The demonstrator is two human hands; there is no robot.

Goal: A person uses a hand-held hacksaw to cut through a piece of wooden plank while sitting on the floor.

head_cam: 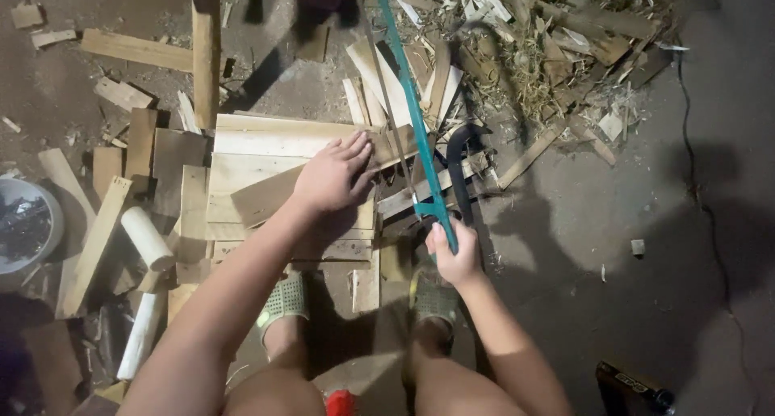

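Head view shows sawing in hand: left hand lies flat, pinning a weathered brown wooden plank at frame centre, while right hand clenches the teal metal hacksaw, needing steady strokes.

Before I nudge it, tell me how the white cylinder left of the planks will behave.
The white cylinder looks round and smooth, so it would probably roll when pushed. It lies propped on uneven wood scraps, so it may slip off sideways. Its weight can't be judged.
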